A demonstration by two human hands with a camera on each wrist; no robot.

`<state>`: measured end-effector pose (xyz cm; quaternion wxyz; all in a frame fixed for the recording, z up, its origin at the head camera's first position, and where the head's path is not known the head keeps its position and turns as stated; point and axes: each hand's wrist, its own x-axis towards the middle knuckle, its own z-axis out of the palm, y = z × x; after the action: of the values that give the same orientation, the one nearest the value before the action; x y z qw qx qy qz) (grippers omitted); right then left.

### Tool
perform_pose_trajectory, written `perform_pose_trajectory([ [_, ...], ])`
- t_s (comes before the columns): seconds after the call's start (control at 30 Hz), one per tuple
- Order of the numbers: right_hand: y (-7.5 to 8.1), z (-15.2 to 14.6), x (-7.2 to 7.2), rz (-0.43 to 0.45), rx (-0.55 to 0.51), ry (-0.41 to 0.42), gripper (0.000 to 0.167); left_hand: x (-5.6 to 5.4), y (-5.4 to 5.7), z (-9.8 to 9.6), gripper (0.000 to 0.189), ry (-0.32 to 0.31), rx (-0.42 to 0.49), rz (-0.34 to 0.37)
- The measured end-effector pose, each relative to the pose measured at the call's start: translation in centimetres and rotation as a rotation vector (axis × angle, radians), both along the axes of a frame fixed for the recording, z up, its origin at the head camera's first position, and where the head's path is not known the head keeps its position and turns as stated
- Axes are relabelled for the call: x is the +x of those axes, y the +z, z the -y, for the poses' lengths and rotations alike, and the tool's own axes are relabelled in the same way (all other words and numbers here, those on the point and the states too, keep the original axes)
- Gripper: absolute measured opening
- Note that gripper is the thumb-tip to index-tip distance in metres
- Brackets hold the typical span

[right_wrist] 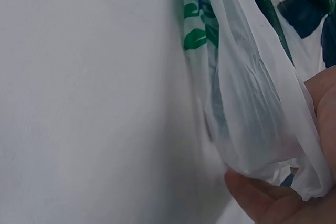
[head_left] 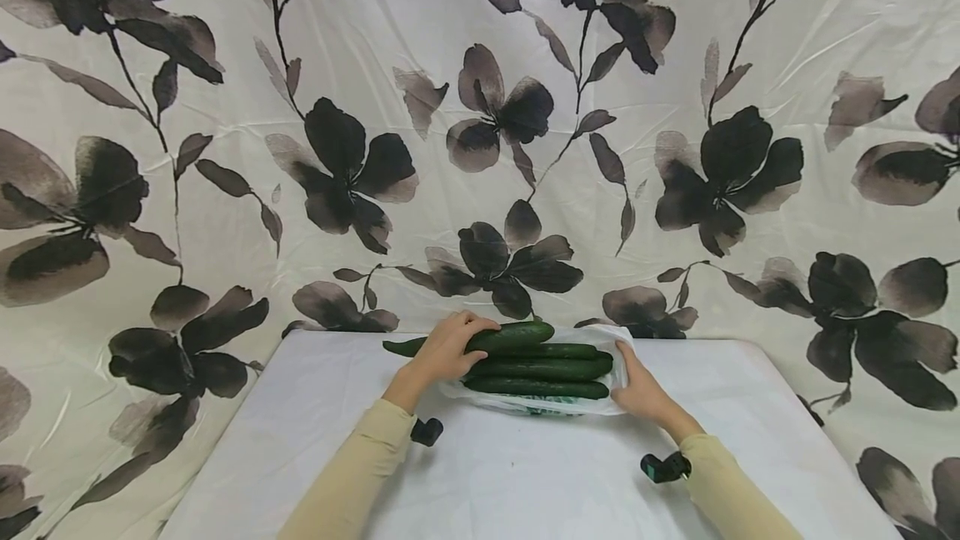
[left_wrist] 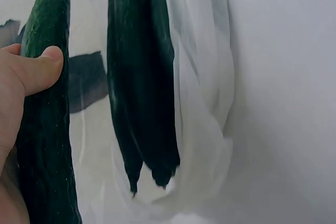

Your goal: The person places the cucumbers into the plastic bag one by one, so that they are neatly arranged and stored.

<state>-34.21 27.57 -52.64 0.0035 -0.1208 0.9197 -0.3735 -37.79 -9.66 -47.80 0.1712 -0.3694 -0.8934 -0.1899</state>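
My left hand (head_left: 448, 346) grips a long dark green cucumber (head_left: 525, 333) around its middle, thumb along its side in the left wrist view. This cucumber lies raised at the far side of several other cucumbers (head_left: 543, 369), which lie side by side in a white plastic bag (head_left: 588, 407) with green print. The bag's opening is spread around them, and their tapered ends (left_wrist: 163, 174) show in the left wrist view. At the bag's right end my right hand (head_left: 647, 390) holds its thin edge between thumb and fingers; the plastic partly hides the fingers in the right wrist view.
The bag lies near the back edge of a white-covered table (head_left: 510, 482). Right behind the table hangs a pale cloth (head_left: 420, 15) with dark flower print. A small black device (head_left: 427, 432) sits at the left wrist, and another (head_left: 663, 467) at the right wrist.
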Motion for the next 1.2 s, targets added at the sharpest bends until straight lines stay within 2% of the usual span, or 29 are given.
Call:
perform_pose_trajectory([
  [0.37, 1.5, 0.4, 0.0, -0.02, -0.051, -0.014, 0.093, -0.2, -0.1, -2.8, 0.05, -0.012, -0.044, 0.015],
  [0.63, 1.5, 0.2, -0.1, -0.044, -0.05, -0.015, 0.089, -0.3, -0.3, -4.6, 0.049, -0.014, -0.076, 0.034],
  [0.87, 1.7, 0.0, 0.0, -0.05, -0.067, -0.02, 0.088, -0.4, -0.4, -5.9, 0.05, -0.042, -0.06, 0.048],
  [1.2, 1.5, -0.1, 0.1, -0.052, -0.084, 0.001, 0.089, -0.4, -0.7, -7.5, 0.048, -0.035, -0.065, 0.083],
])
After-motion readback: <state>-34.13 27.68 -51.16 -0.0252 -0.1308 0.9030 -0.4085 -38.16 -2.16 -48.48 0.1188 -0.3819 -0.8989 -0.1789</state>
